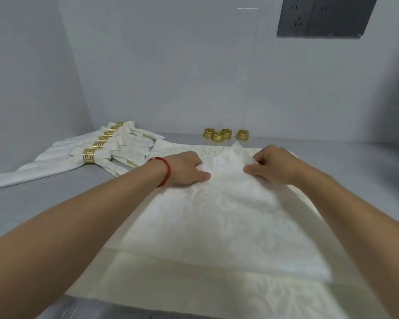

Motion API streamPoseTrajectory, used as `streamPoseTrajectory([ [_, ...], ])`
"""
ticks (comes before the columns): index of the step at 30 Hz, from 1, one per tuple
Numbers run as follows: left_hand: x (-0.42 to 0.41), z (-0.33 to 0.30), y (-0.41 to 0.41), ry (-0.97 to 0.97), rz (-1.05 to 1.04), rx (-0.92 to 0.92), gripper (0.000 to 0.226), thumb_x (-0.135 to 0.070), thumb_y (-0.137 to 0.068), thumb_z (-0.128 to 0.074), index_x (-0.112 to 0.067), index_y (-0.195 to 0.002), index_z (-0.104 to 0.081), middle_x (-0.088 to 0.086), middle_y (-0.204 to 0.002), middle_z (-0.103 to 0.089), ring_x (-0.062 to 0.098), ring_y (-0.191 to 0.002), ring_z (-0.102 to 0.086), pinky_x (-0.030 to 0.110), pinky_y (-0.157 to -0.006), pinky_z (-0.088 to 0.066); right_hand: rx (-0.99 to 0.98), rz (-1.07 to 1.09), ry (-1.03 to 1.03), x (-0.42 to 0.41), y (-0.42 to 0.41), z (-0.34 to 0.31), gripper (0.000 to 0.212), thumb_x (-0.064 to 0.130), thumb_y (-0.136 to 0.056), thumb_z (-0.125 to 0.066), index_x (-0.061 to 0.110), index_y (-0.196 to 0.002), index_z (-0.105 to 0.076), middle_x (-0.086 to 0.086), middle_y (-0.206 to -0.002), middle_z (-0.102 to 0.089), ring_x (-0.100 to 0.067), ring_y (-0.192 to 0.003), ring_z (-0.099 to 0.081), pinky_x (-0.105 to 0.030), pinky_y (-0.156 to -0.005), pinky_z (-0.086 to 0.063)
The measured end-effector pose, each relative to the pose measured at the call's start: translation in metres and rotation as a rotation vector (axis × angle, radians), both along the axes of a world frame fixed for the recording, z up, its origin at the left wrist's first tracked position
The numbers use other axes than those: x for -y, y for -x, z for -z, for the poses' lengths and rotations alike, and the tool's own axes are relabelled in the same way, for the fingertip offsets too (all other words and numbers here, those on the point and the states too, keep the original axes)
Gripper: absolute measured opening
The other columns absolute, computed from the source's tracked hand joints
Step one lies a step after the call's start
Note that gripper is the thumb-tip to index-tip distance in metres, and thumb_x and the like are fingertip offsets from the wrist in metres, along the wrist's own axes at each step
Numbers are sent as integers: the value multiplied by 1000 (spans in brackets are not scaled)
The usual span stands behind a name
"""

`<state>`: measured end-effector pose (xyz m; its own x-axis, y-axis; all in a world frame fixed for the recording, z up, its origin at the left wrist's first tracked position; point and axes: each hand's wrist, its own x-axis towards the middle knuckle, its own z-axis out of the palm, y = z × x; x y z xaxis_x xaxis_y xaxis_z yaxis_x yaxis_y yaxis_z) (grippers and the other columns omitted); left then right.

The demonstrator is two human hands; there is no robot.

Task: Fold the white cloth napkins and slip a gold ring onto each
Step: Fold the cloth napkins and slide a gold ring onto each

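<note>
A white patterned napkin (217, 226) lies spread on the grey table in front of me, on top of more flat napkins (194, 293). My left hand (184, 169) and my right hand (272, 164) both pinch the cloth near its far middle, where it bunches into a raised fold (236, 149). Several loose gold rings (226, 134) stand by the back wall beyond my hands. At the far left lie several finished napkins (62, 162), each rolled and held by a gold ring (88, 156).
The grey table (355, 162) runs into a corner of grey walls at the back and left. A dark socket panel (325, 17) hangs high on the back wall at the right. A red cord circles my left wrist (165, 168).
</note>
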<state>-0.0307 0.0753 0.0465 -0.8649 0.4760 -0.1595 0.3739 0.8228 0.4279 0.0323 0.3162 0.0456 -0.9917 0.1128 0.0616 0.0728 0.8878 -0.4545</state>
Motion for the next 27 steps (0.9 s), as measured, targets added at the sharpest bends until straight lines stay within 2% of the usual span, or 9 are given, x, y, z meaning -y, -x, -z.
streamPoseTrajectory([
  [4,-31,32,43,42,-80,-257,25,-41,-93,-53,-18,-86,-45,6,-102,-59,24,-83,-54,32,-66,-41,-22,185,-30,-2,58,34,38,21,-85,-66,17,-60,-37,-1,-61,-42,-23,-58,-42,-29,-55,-29],
  [6,-42,48,56,52,-115,-384,26,-37,-94,-53,-19,-77,-43,5,-94,-57,26,-81,-53,32,-66,-39,-81,271,-26,0,71,50,19,22,-86,-64,18,-74,-50,-2,-78,-53,-24,-68,-50,-30,-57,-36],
  [7,-46,54,61,35,-133,-423,25,-34,-93,-52,-19,-76,-43,3,-89,-55,26,-82,-54,33,-67,-37,-103,286,-18,1,74,55,9,24,-89,-64,18,-91,-58,-4,-91,-58,-26,-79,-57,-32,-63,-43],
  [9,-51,63,69,21,-170,-479,19,-29,-93,-49,-18,-78,-46,1,-84,-54,27,-89,-54,35,-72,-34,-140,298,17,0,84,63,30,28,-94,-64,20,-122,-59,-7,-112,-63,-29,-102,-62,-38,-81,-51],
  [12,-54,71,80,56,-211,-497,13,-26,-91,-48,-18,-94,-57,0,-96,-61,26,-99,-50,38,-81,-33,-203,278,1,-4,92,72,44,27,-97,-64,19,-139,-53,-7,-128,-63,-30,-115,-61,-42,-94,-51],
  [17,-51,79,93,-94,-202,-417,30,-32,-88,-56,-25,-118,-56,-1,-112,-59,25,-110,-51,40,-88,-33,-290,97,-278,-1,93,75,35,29,-102,-52,22,-135,-60,-2,-138,-55,-27,-126,-51,-44,-100,-39],
  [19,-50,81,94,-102,-167,-431,35,-33,-89,-54,-32,-124,-53,-1,-113,-58,26,-111,-50,41,-88,-32,-256,8,-347,3,91,76,30,34,-102,-44,25,-121,-66,0,-128,-59,-28,-119,-54,-43,-90,-41],
  [21,-50,81,94,-63,-132,-450,39,-32,-91,-49,-41,-129,-50,0,-113,-55,26,-112,-49,41,-86,-31,-161,-46,-421,4,91,82,31,39,-103,-36,23,-104,-62,1,-115,-61,-27,-111,-55,-40,-81,-37],
  [27,-56,79,91,0,-105,-433,41,-21,-92,-45,-43,-122,-62,-1,-119,-50,23,-116,-44,42,-96,-33,-104,-56,-367,3,87,90,32,40,-105,-32,20,-99,-55,4,-103,-58,-25,-110,-53,-39,-81,-32],
])
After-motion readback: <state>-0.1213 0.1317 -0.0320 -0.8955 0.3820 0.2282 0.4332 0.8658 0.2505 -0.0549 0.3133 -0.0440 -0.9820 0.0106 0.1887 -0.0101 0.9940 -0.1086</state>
